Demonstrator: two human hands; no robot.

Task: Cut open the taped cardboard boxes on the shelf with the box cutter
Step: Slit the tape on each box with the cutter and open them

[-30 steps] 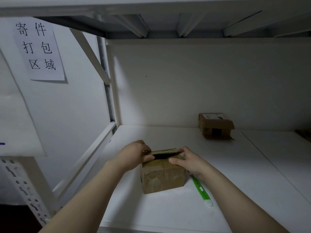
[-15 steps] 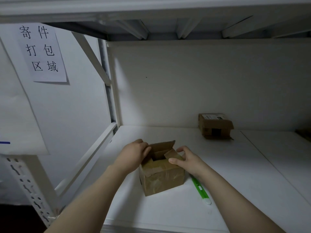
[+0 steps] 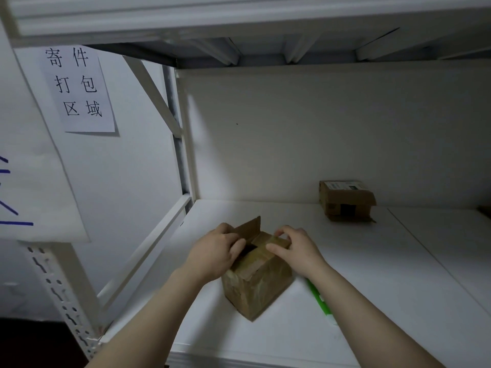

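Note:
A small taped brown cardboard box point(image 3: 256, 284) stands on the white shelf point(image 3: 372, 274), turned with one corner toward me. Its top is open, with one flap standing up at the back left. My left hand point(image 3: 214, 253) holds the box's left top edge, thumb at the dark opening. My right hand point(image 3: 293, 247) grips the right top flap with curled fingers. The green box cutter point(image 3: 320, 301) lies on the shelf just right of the box, partly hidden under my right forearm. A second, smaller cardboard box point(image 3: 345, 200) with a white label sits against the back wall at the right.
A white upright post point(image 3: 186, 155) and diagonal brace bound the shelf on the left. A paper sign point(image 3: 78, 87) with black characters hangs on the left wall. The upper shelf's underside point(image 3: 265, 49) spans overhead. The shelf's front edge point(image 3: 239, 361) runs below my arms.
The box's top went from nearly closed to open, with a flap lifted at the back left. The box has turned corner-first toward me. Both hands stayed on its top.

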